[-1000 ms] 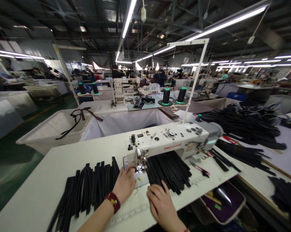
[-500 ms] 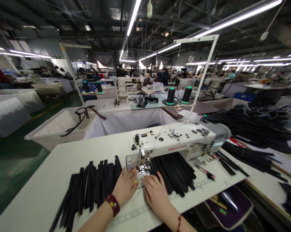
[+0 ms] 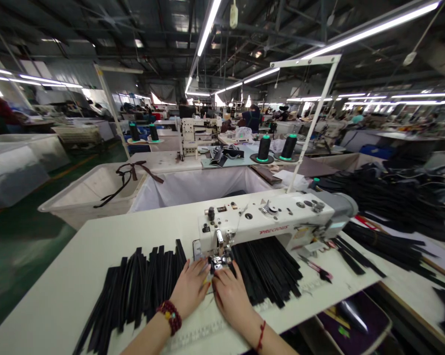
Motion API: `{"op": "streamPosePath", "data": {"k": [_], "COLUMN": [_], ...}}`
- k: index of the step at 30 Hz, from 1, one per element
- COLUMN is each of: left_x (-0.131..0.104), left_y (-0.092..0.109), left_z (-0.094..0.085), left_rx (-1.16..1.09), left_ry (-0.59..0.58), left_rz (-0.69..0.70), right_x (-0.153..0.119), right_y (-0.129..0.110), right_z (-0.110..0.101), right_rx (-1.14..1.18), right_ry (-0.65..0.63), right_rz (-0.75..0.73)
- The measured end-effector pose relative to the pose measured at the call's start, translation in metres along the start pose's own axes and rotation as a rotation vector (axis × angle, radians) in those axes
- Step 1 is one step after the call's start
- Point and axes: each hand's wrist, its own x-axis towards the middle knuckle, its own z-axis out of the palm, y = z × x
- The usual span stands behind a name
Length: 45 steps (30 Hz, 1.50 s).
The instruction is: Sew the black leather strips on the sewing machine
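A white sewing machine (image 3: 270, 217) stands on a pale table. My left hand (image 3: 189, 288), with a dark red beaded bracelet, rests palm down left of the presser foot (image 3: 219, 261), its fingers stretched forward. Just in front of the foot is my right hand (image 3: 232, 296), fingers bent down and close together; whatever lies under them is hidden. A small yellow bit (image 3: 207, 280) shows between the hands. Black strips (image 3: 144, 281) lie in a row beside my left hand. More black strips (image 3: 267, 268) lie under the machine's arm, right of my right hand.
Pink-handled snips (image 3: 320, 271) lie at the right of the table. Behind the machine is a white-lined bin (image 3: 193, 190). Black thread cones (image 3: 263, 149) stand beyond it. Dark pieces (image 3: 392, 197) are heaped at the right. An open drawer (image 3: 355, 320) sits below the table edge.
My right hand has shifted slightly left and forward, nearer the presser foot and my left hand. My left hand has barely moved. The camera view has shifted a little.
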Motion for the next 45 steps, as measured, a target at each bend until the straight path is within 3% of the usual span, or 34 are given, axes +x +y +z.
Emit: {"op": "streamPosePath", "data": {"k": [9, 35, 45], "left_x": [-0.002, 0.011, 0.016], "left_y": [-0.003, 0.002, 0.002], "left_z": [0.015, 0.003, 0.004], "left_rx": [0.056, 0.06, 0.062], "left_ry": [0.019, -0.078, -0.048], "left_rz": [0.013, -0.031, -0.05], "right_x": [-0.006, -0.004, -0.003], "right_y": [0.001, 0.001, 0.001], "right_z": [0.006, 0.007, 0.007], "right_rx": [0.04, 0.031, -0.005], "right_ry": [0.054, 0.025, 0.004], "right_rz": [0.01, 0.046, 0.051]}}
